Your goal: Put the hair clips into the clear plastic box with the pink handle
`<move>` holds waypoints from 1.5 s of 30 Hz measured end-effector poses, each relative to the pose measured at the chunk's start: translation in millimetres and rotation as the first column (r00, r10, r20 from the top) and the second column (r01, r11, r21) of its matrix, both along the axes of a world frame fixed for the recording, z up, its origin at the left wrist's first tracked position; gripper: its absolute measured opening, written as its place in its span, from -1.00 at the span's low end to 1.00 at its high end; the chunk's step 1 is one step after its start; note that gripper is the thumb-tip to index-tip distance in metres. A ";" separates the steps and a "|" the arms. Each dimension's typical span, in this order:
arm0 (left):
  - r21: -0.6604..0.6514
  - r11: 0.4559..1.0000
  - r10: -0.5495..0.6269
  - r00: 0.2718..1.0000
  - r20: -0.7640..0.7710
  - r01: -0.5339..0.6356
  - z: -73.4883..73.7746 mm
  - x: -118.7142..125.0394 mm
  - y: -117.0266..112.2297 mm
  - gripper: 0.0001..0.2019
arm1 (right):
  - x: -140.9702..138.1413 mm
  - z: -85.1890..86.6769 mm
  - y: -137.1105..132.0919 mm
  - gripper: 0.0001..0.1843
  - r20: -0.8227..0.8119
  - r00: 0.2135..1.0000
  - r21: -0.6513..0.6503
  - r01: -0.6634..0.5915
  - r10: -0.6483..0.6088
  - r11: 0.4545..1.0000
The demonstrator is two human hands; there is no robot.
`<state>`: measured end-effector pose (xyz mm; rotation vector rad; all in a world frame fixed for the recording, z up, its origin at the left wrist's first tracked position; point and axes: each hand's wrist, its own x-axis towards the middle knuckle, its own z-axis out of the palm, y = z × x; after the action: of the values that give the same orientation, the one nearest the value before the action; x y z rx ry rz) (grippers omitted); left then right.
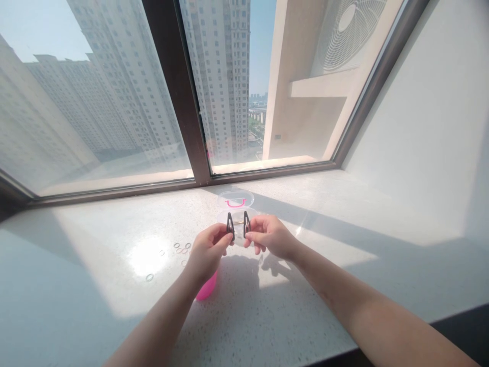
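Note:
My left hand (208,252) pinches a black snap hair clip (230,226), held upright. My right hand (268,236) pinches a second black hair clip (246,223), also upright. A thin elastic band (238,223) stretches between the two clips. Both hands hover above the windowsill, just in front of a clear plastic box (237,216). Its clear lid with a pink handle (236,200) lies behind the box.
Several small clear elastic rings (179,248) lie scattered on the white speckled windowsill (344,224) to the left. A pink object (207,289) shows under my left wrist. The window frame (191,127) stands behind; a white wall (431,127) rises at right.

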<state>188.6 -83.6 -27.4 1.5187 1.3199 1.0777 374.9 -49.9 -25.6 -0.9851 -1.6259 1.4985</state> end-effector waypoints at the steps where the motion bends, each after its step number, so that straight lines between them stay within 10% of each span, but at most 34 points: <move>1: 0.000 1.000 -0.002 1.000 -0.001 0.002 0.3 0.0 -0.1 -0.83 | 0.1 0.1 0.0 -0.90 0.000 1.000 -0.003 -0.003 0.003 1.000; 45: -0.002 1.000 -0.008 1.000 -0.028 0.007 4.8 0.3 -1.3 -0.86 | 0.0 -4.5 2.0 -0.88 -0.058 0.998 -0.042 -0.026 0.024 0.999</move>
<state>188.8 -84.9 -22.6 1.5415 1.3327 1.0541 374.8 -47.9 -30.2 -0.9388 -1.5767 1.5701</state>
